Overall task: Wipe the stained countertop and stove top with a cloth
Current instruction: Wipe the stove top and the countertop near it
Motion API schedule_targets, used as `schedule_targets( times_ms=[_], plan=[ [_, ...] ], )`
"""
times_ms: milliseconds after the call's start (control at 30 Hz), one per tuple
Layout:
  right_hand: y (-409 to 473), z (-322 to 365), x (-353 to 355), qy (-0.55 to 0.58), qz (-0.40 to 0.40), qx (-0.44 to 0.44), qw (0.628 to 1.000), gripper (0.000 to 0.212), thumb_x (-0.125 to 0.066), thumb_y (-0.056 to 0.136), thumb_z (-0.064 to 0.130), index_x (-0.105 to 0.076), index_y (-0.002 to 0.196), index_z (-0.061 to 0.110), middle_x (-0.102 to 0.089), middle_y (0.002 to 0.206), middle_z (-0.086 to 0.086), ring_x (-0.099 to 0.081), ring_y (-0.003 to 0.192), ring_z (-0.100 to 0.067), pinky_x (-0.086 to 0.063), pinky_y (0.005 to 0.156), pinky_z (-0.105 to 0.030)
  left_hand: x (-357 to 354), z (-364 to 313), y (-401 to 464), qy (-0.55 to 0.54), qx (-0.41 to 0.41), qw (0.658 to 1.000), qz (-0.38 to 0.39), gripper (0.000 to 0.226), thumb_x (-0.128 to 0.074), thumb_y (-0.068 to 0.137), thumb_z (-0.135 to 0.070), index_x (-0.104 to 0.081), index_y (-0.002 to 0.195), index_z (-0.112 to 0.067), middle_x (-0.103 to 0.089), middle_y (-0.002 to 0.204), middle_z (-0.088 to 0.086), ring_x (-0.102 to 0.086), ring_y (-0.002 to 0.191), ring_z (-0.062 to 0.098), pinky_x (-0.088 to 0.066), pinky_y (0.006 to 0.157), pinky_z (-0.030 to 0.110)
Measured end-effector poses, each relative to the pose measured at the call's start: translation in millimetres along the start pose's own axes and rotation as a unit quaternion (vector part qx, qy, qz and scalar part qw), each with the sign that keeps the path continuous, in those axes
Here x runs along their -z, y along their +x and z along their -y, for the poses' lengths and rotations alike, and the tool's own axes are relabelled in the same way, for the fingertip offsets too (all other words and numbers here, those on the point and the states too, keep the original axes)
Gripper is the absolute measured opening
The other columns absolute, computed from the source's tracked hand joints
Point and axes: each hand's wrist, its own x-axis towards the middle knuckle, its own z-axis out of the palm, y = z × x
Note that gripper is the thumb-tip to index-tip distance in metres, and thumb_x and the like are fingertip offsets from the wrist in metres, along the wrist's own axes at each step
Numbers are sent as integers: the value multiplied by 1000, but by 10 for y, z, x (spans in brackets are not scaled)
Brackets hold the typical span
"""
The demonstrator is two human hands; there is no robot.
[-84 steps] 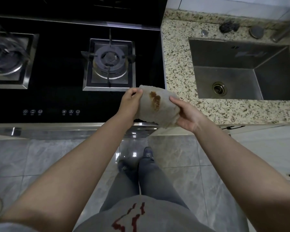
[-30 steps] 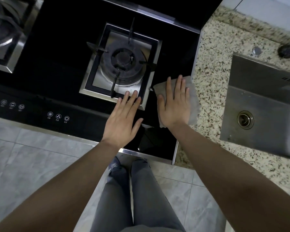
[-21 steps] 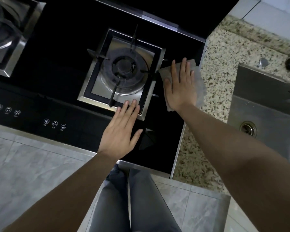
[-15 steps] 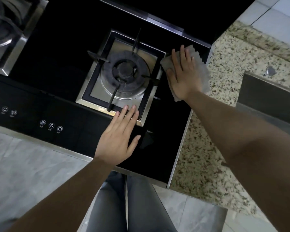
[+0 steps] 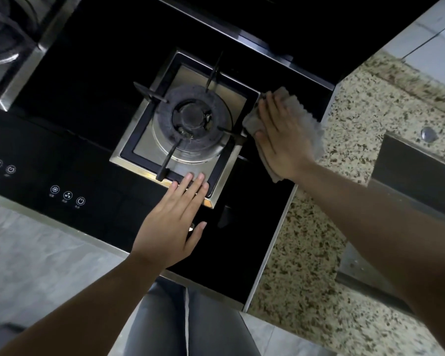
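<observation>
A pale grey cloth [image 5: 302, 116] lies flat on the black glass stove top [image 5: 93, 80], right of the steel-framed burner [image 5: 190, 129]. My right hand [image 5: 280, 140] presses down on the cloth with fingers spread toward the back. My left hand [image 5: 175, 222] rests flat and open on the glass in front of the burner, fingertips touching the burner frame's front edge, holding nothing. The speckled granite countertop [image 5: 306, 253] begins just right of the cloth. Whatever lies under the cloth is hidden.
A second burner [image 5: 8, 39] sits at the far left. Touch controls [image 5: 67, 196] line the stove's front strip. A steel sink [image 5: 416, 176] is sunk into the counter at right, with a round fitting [image 5: 429, 133] behind it. Grey floor tiles and my legs are below.
My right hand has slid the cloth along the stove's right strip toward the back over the last second. My left hand has stayed flat in front of the burner.
</observation>
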Motion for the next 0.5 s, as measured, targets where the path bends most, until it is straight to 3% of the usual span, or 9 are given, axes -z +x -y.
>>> schedule_targets(
  times_ms=[100,200,367,500],
  plan=[
    [369,-198,129,-2,2,10,1000,67,-11,108,41,-3,163,5,0,172,-14,3,160,-24,2,130,-39,0,3,2,6,0,1000,8,68,-37,103,-38,-18,160,-7,-9,169,7,-4,157,23,-15,127,44],
    [656,-400,199,-10,10,35,999,70,-6,106,45,-2,163,4,1,173,-13,4,159,-21,8,127,-31,11,8,23,2,0,1000,7,67,-36,102,-37,-19,160,-7,-11,169,7,-5,157,23,-14,127,44],
    [446,-284,161,80,-2,18,997,61,-22,112,34,-7,162,2,-4,172,-12,-1,160,-20,7,127,-26,24,-16,23,-6,-1,1000,8,67,-36,102,-34,-17,160,-6,-11,169,8,-5,157,23,-15,127,45],
    [573,-271,175,94,5,42,995,60,-22,112,34,-10,163,3,-6,172,-10,-3,159,-18,9,124,-19,22,-7,20,-23,-3,1000,0,62,-33,104,-30,-20,159,-6,-14,169,8,-7,157,23,-17,126,45]
  ],
)
